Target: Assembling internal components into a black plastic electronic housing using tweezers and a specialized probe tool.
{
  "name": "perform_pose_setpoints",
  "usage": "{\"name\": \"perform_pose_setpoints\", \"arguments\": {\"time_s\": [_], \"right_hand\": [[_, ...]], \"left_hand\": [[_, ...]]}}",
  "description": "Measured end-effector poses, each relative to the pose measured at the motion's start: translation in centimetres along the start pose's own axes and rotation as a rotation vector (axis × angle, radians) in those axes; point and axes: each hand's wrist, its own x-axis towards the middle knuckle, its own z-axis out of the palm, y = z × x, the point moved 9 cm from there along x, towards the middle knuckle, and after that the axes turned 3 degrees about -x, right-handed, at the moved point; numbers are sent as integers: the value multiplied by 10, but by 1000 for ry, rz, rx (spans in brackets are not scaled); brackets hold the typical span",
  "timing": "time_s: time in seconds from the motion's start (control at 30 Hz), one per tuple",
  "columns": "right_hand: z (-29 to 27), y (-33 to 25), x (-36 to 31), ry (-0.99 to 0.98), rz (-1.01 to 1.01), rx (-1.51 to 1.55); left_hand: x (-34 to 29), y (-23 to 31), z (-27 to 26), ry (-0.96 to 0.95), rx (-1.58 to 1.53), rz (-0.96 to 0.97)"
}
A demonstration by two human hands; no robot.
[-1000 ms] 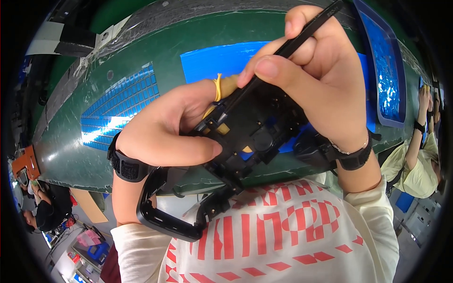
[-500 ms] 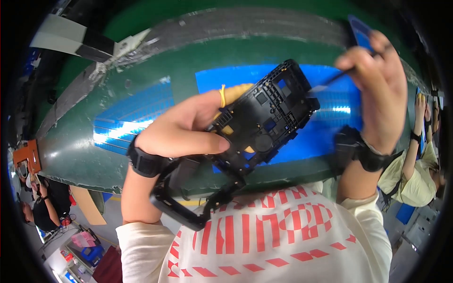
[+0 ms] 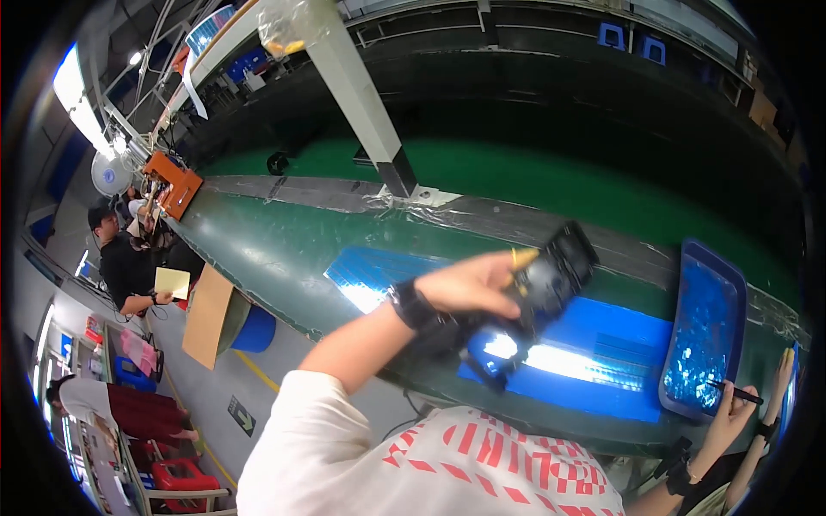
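Note:
My left hand (image 3: 477, 288) grips a black plastic device housing (image 3: 555, 275), with the thumb on the near side and yellow finger covers on some fingertips. The housing is tilted and blurred, and a darker part hangs from it below the hand. Beneath it lies a blue sheet (image 3: 602, 335) with shiny strips on it. At the lower right, my right hand (image 3: 730, 416) pinches slim black tweezers (image 3: 742, 393). Their tip is over the near end of a blue tray (image 3: 740, 301) that holds many small shiny blue pieces; whether the tip holds one is too small to tell.
A second shiny blue sheet (image 3: 361, 271) lies on the green table (image 3: 258, 245). A white post (image 3: 357, 95) stands at the table's taped far edge. An orange machine (image 3: 175, 183) is at the far left. Another person's hand (image 3: 783, 378) is right of the tray.
The view has swung up and left. My right hand has moved from beside the housing to the blue tray, with the tweezers still in it. My left hand still holds the housing.

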Motion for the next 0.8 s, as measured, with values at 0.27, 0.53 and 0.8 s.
{"name": "perform_pose_setpoints", "arguments": {"time_s": [0.27,0.53,0.8], "right_hand": [[14,-87,-40,61,-160,332],[77,-117,-83,-202,-110,583],[116,-124,-60,-284,-21,589]], "left_hand": [[93,117,-117,885,1881,-373],[91,88,-54,606,1288,313],[-176,191,-85,1206,925,638]]}}
